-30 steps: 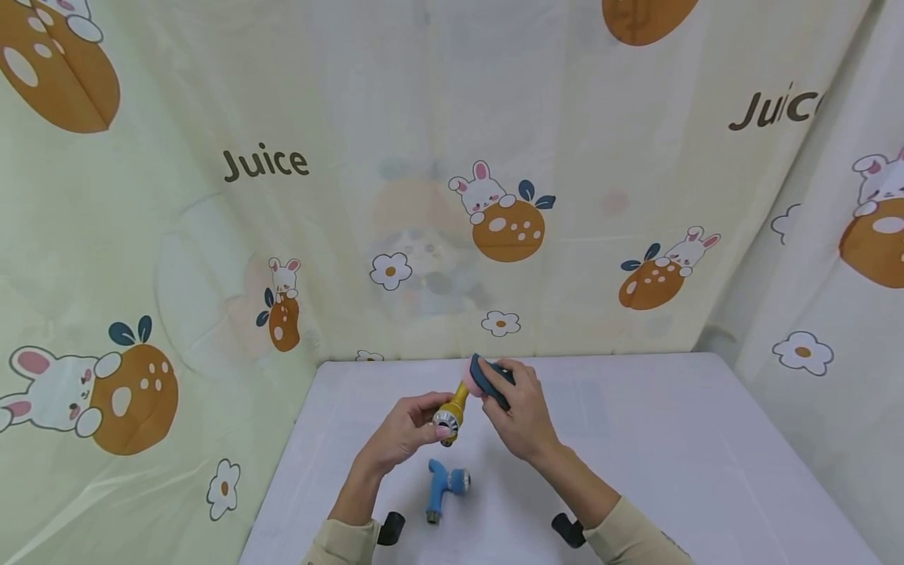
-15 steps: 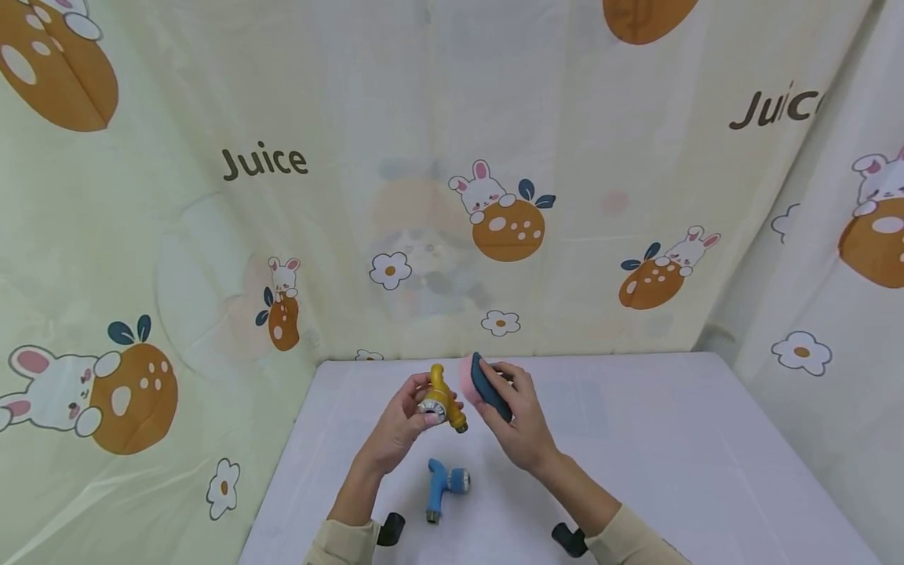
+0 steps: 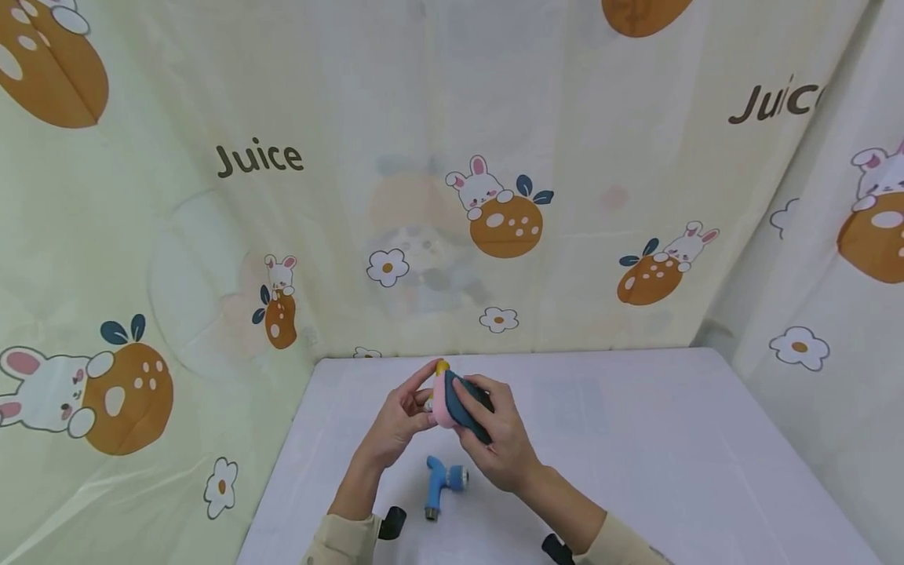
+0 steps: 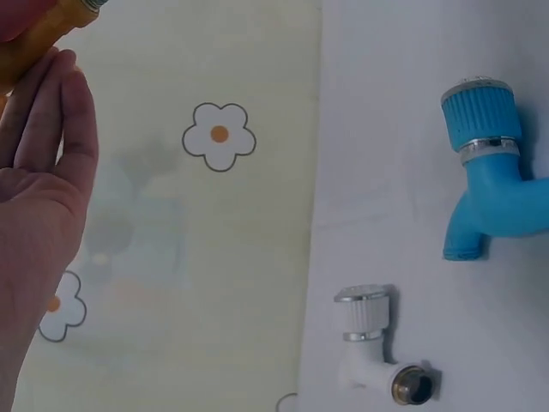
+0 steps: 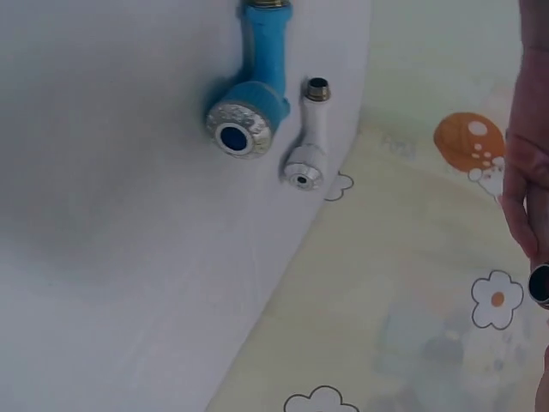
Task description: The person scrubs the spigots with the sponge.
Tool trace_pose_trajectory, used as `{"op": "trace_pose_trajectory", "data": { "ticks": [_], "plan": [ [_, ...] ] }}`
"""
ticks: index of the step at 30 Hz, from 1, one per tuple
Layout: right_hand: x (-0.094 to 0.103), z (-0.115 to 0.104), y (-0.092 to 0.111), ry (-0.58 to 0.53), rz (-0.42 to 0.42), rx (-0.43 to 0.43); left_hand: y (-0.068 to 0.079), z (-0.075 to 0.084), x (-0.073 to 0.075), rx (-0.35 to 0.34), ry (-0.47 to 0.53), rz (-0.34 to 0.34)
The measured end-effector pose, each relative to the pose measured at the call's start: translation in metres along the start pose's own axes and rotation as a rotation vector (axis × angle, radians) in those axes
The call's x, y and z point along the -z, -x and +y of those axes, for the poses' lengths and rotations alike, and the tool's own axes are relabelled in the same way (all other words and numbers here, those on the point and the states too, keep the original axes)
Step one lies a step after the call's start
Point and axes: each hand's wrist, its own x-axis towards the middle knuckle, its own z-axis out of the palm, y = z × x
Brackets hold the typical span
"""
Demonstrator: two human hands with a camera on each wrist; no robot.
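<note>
My left hand (image 3: 391, 424) holds a yellow tap (image 3: 442, 366) up off the table, thumb on the near side and fingers on the far side. Most of the tap is hidden behind a pink and dark teal sponge (image 3: 466, 406). The sponge is gripped by my right hand (image 3: 504, 439), its pink face lying against the tap. In the left wrist view, part of the yellow tap (image 4: 39, 43) shows at the top left corner, above my fingertips. Below both hands lies a blue tap (image 3: 438, 480) on the table.
A white tap (image 4: 364, 322) lies near the table's edge, beyond the blue tap; the head view hides it. The white-covered table (image 3: 636, 455) ends at a printed curtain (image 3: 579, 298). Black devices (image 3: 392, 523) sit at both wrists.
The yellow tap was turned in my left hand, its spout coming up. My right hand moved the sponge away from it, then left and down against it. The blue tap stayed put.
</note>
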Motion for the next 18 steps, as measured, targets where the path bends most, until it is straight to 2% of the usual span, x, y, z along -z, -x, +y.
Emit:
{"op": "trace_pose_trajectory", "data": {
  "ticks": [8,14,18],
  "plan": [
    [-0.0056,0.0011,0.0003,0.141,-0.004,-0.034,0.0017,0.0025,0.0005,0.022,-0.054,0.013],
    [-0.0074,0.0034,0.0025,0.169,-0.001,-0.062,0.0026,0.004,-0.0016,0.041,-0.07,0.029],
    [-0.0095,0.0051,0.002,0.184,0.012,-0.097,0.0024,0.006,-0.0047,0.07,-0.085,0.069]
  ]
}}
